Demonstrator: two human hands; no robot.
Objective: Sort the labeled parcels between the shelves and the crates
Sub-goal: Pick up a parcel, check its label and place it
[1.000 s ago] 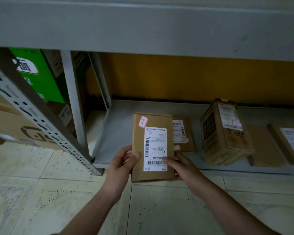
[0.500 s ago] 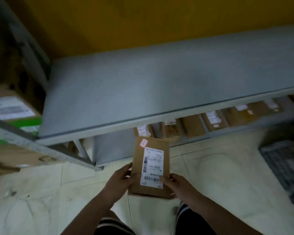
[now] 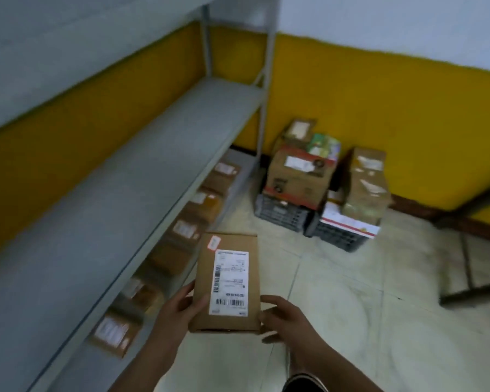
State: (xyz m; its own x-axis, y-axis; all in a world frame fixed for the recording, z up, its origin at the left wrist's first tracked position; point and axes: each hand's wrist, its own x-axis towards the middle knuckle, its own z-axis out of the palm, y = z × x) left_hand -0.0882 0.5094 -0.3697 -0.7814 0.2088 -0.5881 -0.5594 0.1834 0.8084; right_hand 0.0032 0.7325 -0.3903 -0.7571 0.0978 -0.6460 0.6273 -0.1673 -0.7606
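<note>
A flat brown parcel (image 3: 202, 281) with a white barcode label and a small red sticker is held in front of me over the floor. My left hand (image 3: 178, 315) grips its lower left edge, thumb on top. My right hand (image 3: 284, 316) holds its lower right corner. The grey metal shelves (image 3: 102, 210) run along my left; several labeled brown parcels (image 3: 185, 230) lie in a row on the bottom shelf. Two dark crates (image 3: 337, 234) stand in the far corner under stacked cardboard boxes (image 3: 299, 176).
A yellow wall (image 3: 379, 108) closes the corner behind the crates. Pale tiled floor (image 3: 337, 306) stretches between me and the crates. A dark metal frame (image 3: 464, 256) leans at the right edge. The middle shelf board shows only bare grey surface.
The view has swung from the low shelf up and to the right, toward the corner with the crates. Both hands still hold the same parcel, now away from the bottom shelf.
</note>
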